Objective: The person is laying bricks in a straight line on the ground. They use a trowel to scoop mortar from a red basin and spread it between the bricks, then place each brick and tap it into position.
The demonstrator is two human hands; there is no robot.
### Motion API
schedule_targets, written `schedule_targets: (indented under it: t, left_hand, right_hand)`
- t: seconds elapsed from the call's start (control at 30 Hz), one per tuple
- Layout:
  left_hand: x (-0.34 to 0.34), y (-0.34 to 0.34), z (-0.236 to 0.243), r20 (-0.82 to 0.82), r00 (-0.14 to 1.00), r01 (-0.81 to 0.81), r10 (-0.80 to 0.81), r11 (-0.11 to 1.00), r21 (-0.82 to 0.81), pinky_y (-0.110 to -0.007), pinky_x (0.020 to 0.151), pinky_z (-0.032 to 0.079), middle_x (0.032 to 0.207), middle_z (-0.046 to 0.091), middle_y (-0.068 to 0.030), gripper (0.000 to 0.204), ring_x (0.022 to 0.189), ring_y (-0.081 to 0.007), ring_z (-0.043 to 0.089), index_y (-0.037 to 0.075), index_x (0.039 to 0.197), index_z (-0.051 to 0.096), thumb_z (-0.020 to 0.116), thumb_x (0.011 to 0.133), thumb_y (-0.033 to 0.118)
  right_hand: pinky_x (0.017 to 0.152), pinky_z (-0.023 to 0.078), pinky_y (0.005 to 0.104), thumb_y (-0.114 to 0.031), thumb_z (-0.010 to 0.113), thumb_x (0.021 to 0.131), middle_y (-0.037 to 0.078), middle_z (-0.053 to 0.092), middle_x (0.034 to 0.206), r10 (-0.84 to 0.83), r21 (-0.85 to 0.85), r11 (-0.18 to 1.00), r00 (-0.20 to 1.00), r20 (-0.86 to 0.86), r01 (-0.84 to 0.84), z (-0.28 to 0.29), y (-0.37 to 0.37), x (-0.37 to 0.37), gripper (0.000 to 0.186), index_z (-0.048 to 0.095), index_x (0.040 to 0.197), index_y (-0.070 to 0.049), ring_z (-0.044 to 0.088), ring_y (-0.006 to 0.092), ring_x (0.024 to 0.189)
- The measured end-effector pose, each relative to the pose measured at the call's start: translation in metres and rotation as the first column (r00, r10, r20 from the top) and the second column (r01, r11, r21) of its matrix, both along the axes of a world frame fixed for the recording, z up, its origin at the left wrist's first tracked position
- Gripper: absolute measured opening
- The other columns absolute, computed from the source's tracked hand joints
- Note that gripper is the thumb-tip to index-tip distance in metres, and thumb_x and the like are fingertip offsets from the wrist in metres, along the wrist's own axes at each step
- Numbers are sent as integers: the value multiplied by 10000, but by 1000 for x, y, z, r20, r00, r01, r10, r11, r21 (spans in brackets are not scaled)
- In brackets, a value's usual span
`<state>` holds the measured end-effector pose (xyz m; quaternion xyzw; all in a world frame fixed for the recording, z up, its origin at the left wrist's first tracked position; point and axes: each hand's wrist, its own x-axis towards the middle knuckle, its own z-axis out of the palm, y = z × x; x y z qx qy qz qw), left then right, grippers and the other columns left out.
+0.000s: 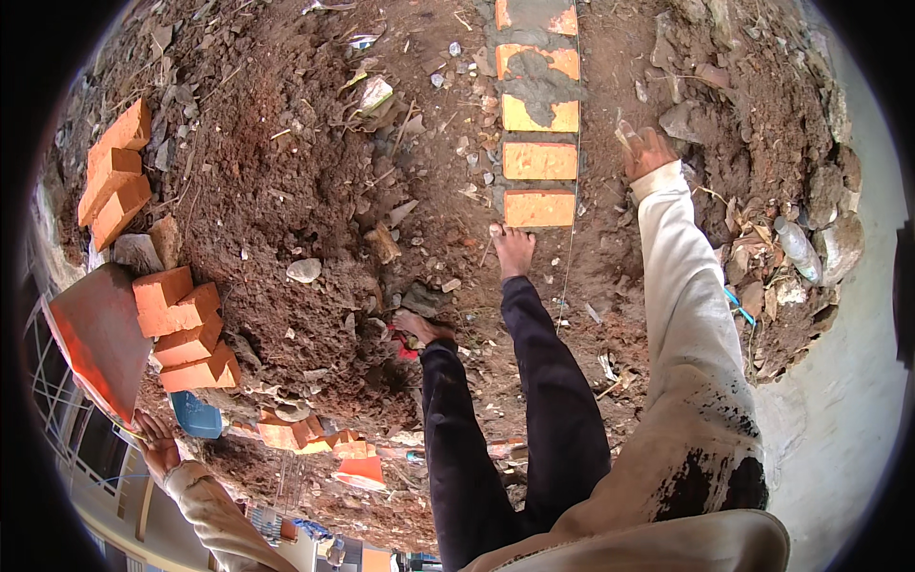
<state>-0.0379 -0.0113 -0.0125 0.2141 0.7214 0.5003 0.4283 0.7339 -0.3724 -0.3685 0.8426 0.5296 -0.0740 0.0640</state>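
My left hand (157, 444) is at the lower left, its fingers apart beside the lower rim of a tilted orange-red pan (100, 324). The fingertips overlap that rim in view; whether they touch it I cannot tell. My right hand (646, 153) is stretched out to the right of a row of orange bricks. Its fingers look extended and slightly blurred, with nothing clear in them. The nearest brick (539, 208) lies just beyond my bare right foot (514, 250). Grey mortar (541, 86) is smeared over the farther bricks. A thin taut string (569, 253) runs along the row's right side.
Stacked bricks (191, 329) stand by the pan, and more bricks (119, 176) lie farther left. Near them is a blue container (197, 416). A plastic bottle (799, 250) lies by the pale wall (839, 381) at right. Stones and litter dot the uneven soil.
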Motion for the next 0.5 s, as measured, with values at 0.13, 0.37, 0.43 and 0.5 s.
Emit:
schedule_targets:
  t: [0.13,0.37,0.43,0.5]
  left_hand:
    - [-2,2,1,-56,998,-30,30,1000,-6,-393,988,352,1312,417,-49,413,1171,-216,435,47,1262,401,418,908,258]
    - [-8,4,5,-84,996,6,-12,998,-69,-377,977,368,1300,431,-46,424,1143,-193,462,53,1262,404,445,899,268]
    - [-22,8,5,-65,996,59,-65,994,-90,-374,964,383,1293,440,-45,422,1142,-195,463,54,1259,412,452,896,266]
    - [-31,12,11,-80,992,86,-93,993,-86,-374,961,386,1289,445,-44,424,1140,-196,465,53,1256,417,454,894,271]
  right_hand:
    - [691,482,393,-181,604,730,103,520,950,-138,72,987,989,-50,141,-28,0,-6,439,526,1163,-176,561,297,836]
    - [711,489,389,-168,600,742,100,533,962,-125,170,975,987,-98,140,-43,22,-9,433,522,1167,-191,568,289,866]
    - [711,491,389,-163,599,745,98,538,956,-115,162,978,988,-102,130,-39,42,-1,437,518,1173,-193,573,287,860]
    - [730,493,383,-174,573,773,98,536,978,6,119,993,995,-98,5,-45,36,-2,415,513,1182,-207,575,285,871]
